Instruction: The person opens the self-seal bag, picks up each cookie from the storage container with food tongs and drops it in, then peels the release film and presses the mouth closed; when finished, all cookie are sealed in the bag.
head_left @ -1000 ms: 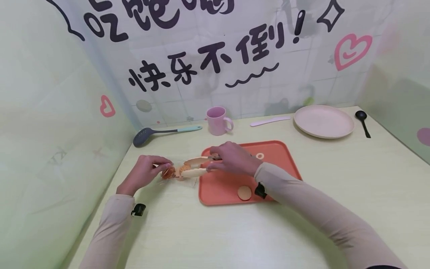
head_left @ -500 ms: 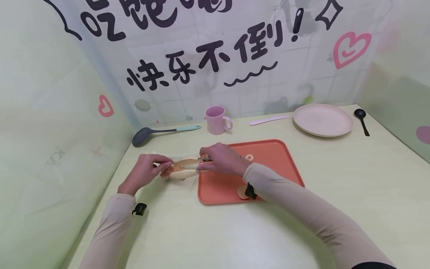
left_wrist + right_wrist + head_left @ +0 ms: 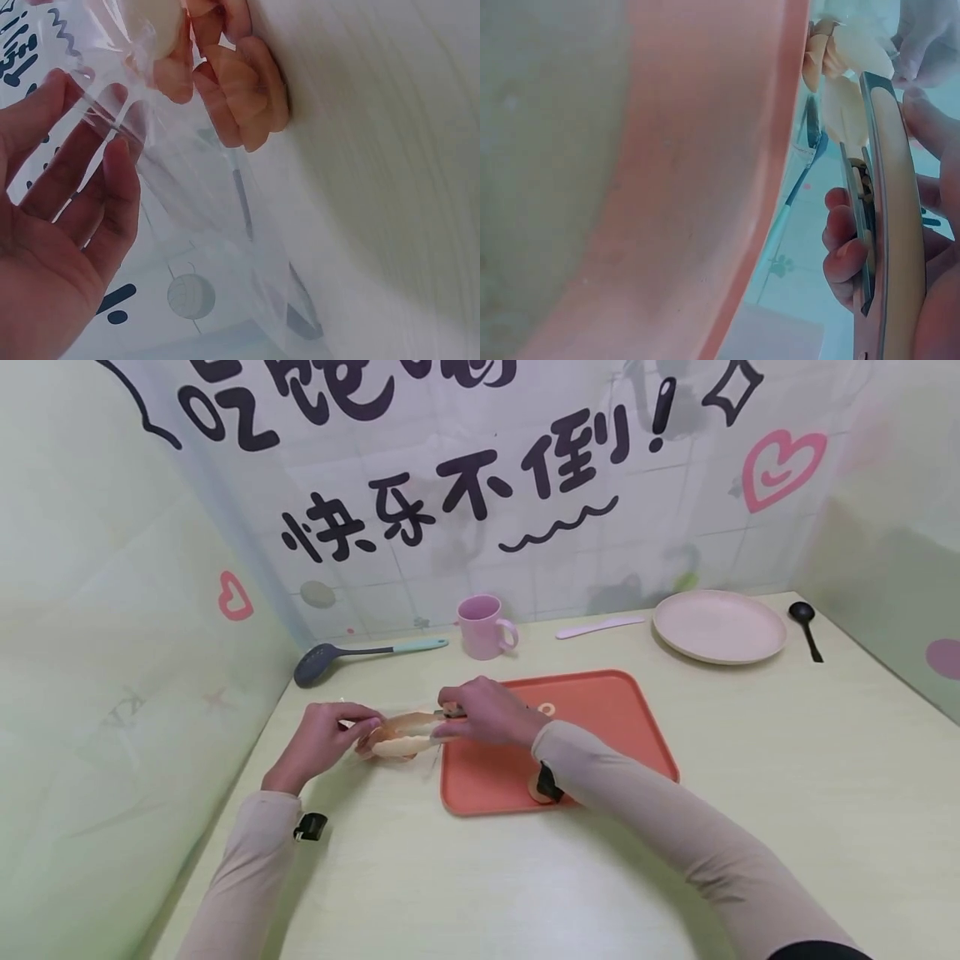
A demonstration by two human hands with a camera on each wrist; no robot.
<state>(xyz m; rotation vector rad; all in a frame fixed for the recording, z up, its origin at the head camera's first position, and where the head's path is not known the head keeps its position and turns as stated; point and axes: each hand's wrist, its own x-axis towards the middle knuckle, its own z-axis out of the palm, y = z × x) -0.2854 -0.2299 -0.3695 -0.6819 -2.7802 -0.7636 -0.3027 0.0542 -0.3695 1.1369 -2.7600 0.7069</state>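
My left hand (image 3: pixel 322 739) pinches the edge of a clear plastic bag (image 3: pixel 187 184) on the left of the table. Several orange-tan curved pieces (image 3: pixel 244 94), like play-food slices, show through the plastic. In my right hand (image 3: pixel 491 710) is a pair of tongs (image 3: pixel 900 210) with metal arms and cream heads. The tong heads (image 3: pixel 403 746) point left into the bag, spread apart around some of those pieces. Fingers (image 3: pixel 844 259) of the right hand curl around the tong arms, above the left part of the orange tray (image 3: pixel 585 735).
A small pale ring (image 3: pixel 547 710) and a round tan disc (image 3: pixel 537 789), partly hidden by the wrist camera, lie on the tray. Along the back stand a slotted spoon (image 3: pixel 318 664), a pink mug (image 3: pixel 482 628), a pink knife (image 3: pixel 600 627), a pink plate (image 3: pixel 720 627) and a black spoon (image 3: pixel 804 618).
My right hand has moved left with the tongs, bringing their heads deeper into the bag and over the orange-tan pieces. My left hand has stayed nearly in place on the bag.
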